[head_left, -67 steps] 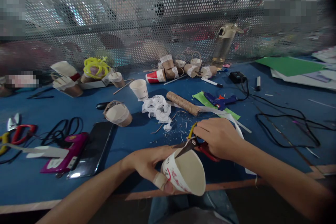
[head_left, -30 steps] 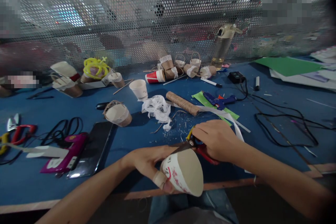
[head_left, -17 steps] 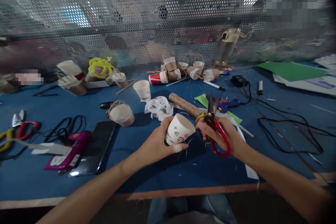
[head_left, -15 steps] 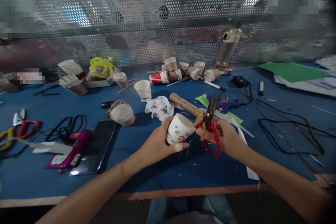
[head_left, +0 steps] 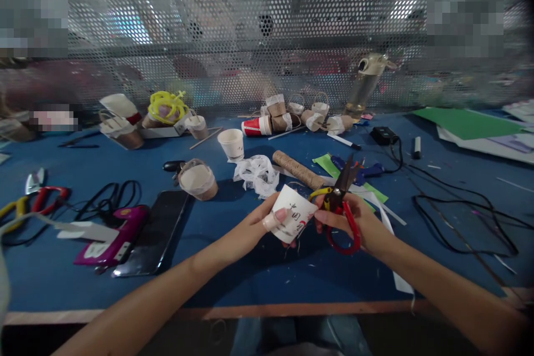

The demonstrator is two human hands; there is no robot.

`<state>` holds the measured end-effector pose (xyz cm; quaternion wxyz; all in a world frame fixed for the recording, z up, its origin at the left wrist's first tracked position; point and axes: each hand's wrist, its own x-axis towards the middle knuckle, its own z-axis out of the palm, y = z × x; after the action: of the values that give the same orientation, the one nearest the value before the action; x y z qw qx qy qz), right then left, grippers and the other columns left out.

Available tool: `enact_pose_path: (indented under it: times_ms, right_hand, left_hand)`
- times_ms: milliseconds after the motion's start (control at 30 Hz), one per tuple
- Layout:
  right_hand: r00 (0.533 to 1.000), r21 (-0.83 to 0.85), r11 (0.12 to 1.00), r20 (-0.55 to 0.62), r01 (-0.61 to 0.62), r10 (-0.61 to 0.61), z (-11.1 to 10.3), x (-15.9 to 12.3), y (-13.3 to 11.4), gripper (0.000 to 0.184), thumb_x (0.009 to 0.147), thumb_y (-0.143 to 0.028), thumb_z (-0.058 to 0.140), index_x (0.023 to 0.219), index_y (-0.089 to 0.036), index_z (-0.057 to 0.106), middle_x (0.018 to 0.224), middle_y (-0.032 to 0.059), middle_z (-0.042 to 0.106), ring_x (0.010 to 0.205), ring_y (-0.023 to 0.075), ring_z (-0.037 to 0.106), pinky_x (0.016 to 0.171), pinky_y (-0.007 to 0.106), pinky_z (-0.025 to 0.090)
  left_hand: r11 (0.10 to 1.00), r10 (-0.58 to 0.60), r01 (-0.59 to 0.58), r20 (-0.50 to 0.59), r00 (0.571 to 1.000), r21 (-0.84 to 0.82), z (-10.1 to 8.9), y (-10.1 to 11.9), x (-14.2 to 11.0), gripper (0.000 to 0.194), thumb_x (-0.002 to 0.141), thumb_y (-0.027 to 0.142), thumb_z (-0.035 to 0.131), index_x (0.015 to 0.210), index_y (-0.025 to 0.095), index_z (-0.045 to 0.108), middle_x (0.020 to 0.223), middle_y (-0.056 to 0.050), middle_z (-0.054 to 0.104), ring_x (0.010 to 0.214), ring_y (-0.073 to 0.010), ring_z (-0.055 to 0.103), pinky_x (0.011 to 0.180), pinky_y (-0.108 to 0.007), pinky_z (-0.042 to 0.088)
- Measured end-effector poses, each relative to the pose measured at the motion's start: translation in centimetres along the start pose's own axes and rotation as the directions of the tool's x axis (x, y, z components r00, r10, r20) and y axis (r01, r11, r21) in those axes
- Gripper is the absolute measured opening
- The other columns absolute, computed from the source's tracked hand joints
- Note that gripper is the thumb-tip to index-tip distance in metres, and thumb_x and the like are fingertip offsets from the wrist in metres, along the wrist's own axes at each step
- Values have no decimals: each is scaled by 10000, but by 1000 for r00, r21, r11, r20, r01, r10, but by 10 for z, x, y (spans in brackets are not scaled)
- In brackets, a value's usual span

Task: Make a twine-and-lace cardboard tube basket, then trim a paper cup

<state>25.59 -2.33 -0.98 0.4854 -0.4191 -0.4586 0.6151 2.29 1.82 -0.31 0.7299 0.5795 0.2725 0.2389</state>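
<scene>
A white paper cup with printed characters is tilted on its side, its mouth turned to the right. My left hand is closed round it, the bandaged thumb lying along its wall. My right hand is closed round red-and-yellow scissors, whose dark blades point up and away from the cup. The right fingertips touch the cup near its rim. Just beyond the hands lie a roll of brown twine and a heap of white lace ribbon.
Twine-wrapped cups and a plain paper cup stand behind. A phone, purple device and pliers lie left. A blue glue gun, black cable and bottle are right, before a perforated metal screen.
My left hand has rolled the cup over, so its wall faces up and its opening turns away. The thumb moved onto the wall. The scissors shifted slightly right, still held.
</scene>
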Motion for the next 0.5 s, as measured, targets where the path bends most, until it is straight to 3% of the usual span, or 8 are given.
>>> enact_pose_path:
  times_ms: [67, 133, 300, 400, 500]
  right_hand:
    - [1000, 26, 1000, 19, -5, 5, -1, 1, 1, 232, 735, -269, 849, 900, -217, 693, 742, -22, 661, 598, 125, 629, 590, 242, 498]
    - [999, 19, 1000, 39, 6, -6, -2, 2, 0, 214, 782, -275, 817, 946, -218, 690, 734, -20, 658, 621, 132, 638, 604, 246, 496]
    - [999, -12, 999, 13, 34, -34, -1, 3, -1, 192, 901, -382, 703, 988, -214, 670, 730, -14, 650, 632, 123, 630, 616, 243, 482]
    - [999, -83, 996, 27, 24, -22, -1, 4, 0, 255, 881, -441, 713, 961, -205, 662, 739, -8, 651, 635, 133, 637, 635, 261, 496]
    - [999, -142, 990, 42, 3, 3, -2, 5, 5, 266, 825, -409, 776, 932, -197, 657, 732, -10, 647, 629, 138, 638, 643, 268, 505]
  left_hand:
    - [996, -20, 23, 27, 999, -86, 0, 0, 1, 636, 867, 561, 663, 1353, 206, 459, 1105, -104, 655, 755, -182, 662, 671, -304, 540]
    - [996, -22, 19, -32, 999, -83, -1, -1, 3, 703, 792, 526, 757, 1338, 204, 453, 1135, -106, 630, 800, -188, 647, 647, -282, 539]
    - [972, 61, -8, -219, 974, 235, -5, -4, 8, 707, 738, 426, 829, 1277, 207, 428, 1174, -81, 579, 929, -203, 602, 737, -292, 531]
    - [907, 150, -37, -240, 959, 419, -8, -4, 7, 643, 759, 428, 817, 1236, 203, 449, 1129, -61, 589, 980, -219, 593, 831, -321, 505]
    - [871, 191, -62, -220, 957, 487, -8, -3, 6, 632, 768, 425, 814, 1247, 215, 459, 1120, -52, 598, 977, -217, 591, 840, -318, 489]
